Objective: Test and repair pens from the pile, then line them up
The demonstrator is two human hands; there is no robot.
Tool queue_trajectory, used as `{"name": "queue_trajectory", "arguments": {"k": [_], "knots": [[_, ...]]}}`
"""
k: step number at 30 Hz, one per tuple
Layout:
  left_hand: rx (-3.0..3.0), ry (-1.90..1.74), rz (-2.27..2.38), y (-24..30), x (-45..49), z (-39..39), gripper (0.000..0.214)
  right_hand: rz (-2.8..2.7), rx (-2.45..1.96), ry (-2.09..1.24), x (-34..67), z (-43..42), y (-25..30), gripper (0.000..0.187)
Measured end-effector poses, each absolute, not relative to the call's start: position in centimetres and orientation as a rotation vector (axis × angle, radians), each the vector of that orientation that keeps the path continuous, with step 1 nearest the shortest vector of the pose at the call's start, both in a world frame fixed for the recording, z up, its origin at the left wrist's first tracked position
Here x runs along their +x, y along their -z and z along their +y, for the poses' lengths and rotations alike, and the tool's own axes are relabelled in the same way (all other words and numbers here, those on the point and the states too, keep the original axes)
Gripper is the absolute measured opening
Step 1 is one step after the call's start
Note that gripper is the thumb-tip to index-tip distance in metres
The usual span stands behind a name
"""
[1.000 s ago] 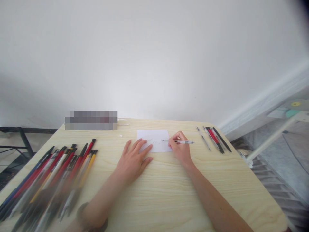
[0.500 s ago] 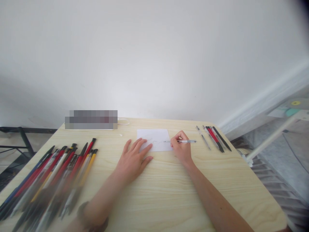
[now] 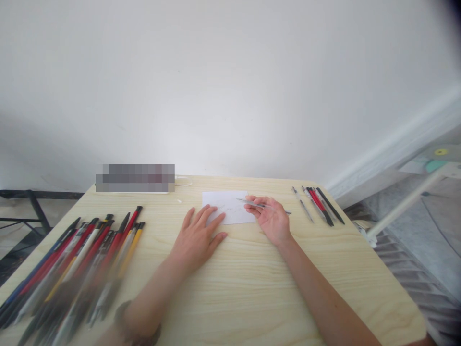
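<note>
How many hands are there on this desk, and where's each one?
2: the left hand lies spread, fingers on the white paper; the right hand, at its right, holds a pen.

The left hand (image 3: 197, 240) hides one corner of the paper (image 3: 220, 196), whose marks (image 3: 229, 208) are illegibly small.

This is an indoor place for writing — home or office, I cannot tell which. It is shown by a wood-grained bench (image 3: 230, 288) beside a white wall (image 3: 230, 86) — with paper (image 3: 216, 198) and many pens (image 3: 85, 235) on top.
</note>
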State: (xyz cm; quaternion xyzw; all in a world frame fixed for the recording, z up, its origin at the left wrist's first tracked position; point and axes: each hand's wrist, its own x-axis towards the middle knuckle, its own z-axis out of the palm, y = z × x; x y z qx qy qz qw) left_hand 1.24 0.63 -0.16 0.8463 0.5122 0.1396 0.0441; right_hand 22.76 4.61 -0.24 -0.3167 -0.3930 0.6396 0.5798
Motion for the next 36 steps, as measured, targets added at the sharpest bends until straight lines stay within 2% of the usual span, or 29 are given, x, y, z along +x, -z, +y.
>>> {"name": "queue_trajectory", "arguments": {"k": [4,7,18,25,36], "knots": [[2.597,-0.441,1.595,0.54,1.16,0.71,0.046,-0.853,-0.630,-1.592,23.29,4.58,0.06,0.065],[2.605,-0.428,1.597,0.72,1.12,0.77,0.049,-0.826,-0.608,-1.612,23.43,4.61,0.03,0.071],[2.619,-0.414,1.600,0.78,1.04,0.70,0.048,-0.825,-0.586,-1.648,22.89,4.34,-0.61,0.072],[2.617,-0.410,1.596,0.66,1.10,0.73,0.047,-0.820,-0.644,-1.607,22.80,4.51,-0.18,0.055],[2.604,-0.403,1.588,0.53,1.09,0.78,0.048,-0.725,-0.513,-1.637,22.82,4.40,-0.54,0.058]]}}
